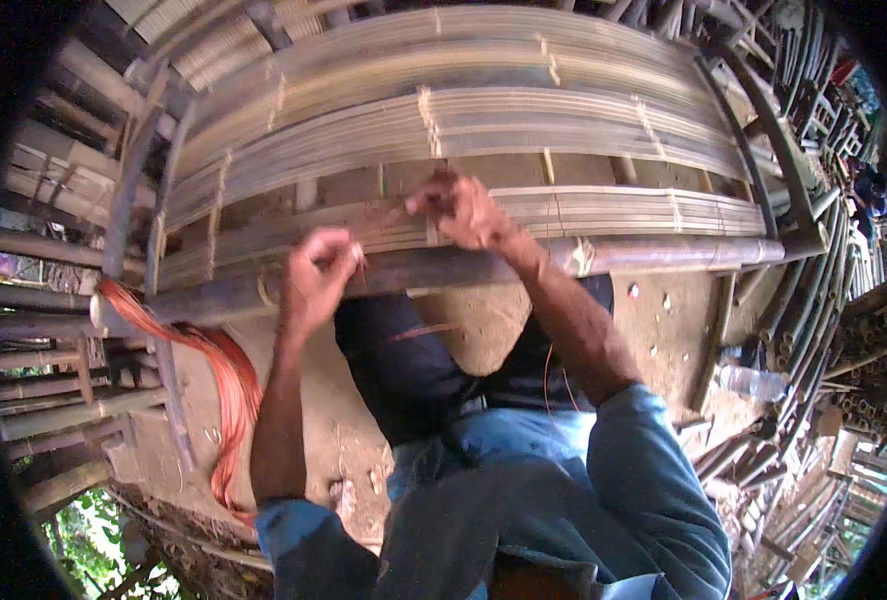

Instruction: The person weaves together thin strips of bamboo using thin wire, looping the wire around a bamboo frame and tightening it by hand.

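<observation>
My left hand (321, 275) is raised just above the thick dark bamboo pole (413, 270), thumb and fingers pinched together. A short bit of thin reddish-orange strand shows at its fingertips. Farther right and a little higher, my right hand (463, 212) is closed over the split-bamboo slats (583, 212); motion smears its fingertips, and what they hold cannot be made out. A faint reddish line runs between the two hands. Over the pole's left end hangs a bundle of orange strands (225, 375), trailing to the ground. Loose orange strands also cross my dark trousers (393, 360).
The slatted bamboo panel (483, 110), bound in bands, stretches away in front of me within a pole frame. Stacked bamboo poles (813, 270) and a clear plastic bottle (753, 382) lie at the right. Bamboo rails (48, 350) stand at the left.
</observation>
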`<state>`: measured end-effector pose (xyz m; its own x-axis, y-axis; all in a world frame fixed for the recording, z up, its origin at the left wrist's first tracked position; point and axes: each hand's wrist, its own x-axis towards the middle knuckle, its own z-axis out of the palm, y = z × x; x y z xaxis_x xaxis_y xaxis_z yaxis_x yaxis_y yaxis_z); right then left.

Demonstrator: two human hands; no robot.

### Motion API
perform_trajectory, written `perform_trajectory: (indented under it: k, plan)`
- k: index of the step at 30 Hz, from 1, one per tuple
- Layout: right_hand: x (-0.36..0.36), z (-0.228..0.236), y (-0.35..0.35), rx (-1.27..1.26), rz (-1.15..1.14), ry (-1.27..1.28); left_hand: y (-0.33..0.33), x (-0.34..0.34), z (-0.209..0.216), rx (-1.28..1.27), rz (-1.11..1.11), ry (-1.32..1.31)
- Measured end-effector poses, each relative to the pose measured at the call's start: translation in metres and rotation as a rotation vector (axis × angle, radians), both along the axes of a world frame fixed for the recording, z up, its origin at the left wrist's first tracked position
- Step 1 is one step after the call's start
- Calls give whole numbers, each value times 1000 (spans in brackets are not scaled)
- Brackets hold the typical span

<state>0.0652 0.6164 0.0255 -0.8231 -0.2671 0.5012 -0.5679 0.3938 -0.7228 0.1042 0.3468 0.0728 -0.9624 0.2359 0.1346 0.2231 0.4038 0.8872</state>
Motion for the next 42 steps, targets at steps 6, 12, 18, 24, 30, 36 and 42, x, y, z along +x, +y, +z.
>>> perform_trajectory:
  k: [6,12,18,24,30,36,42]
  plan:
    - [3,-15,-40,191,-407,179,-38,29,-23,-59,139,173]
    - [11,-11,-18,446,-364,14,-27,11,-46,43,176,95]
    - [-5,-34,2,87,-454,-47,-50,35,-30,359,263,-30]
    - [0,-30,1,235,-406,-139,-199,150,24,783,700,-66]
    - [-26,-9,-13,407,-403,-431,-351,288,34,295,1043,51]
    - [-75,-42,33,418,-150,-586,-461,398,-43,-448,1145,-131]
    - [-57,-24,17,530,-180,-482,-455,408,-84,-1193,993,-485]
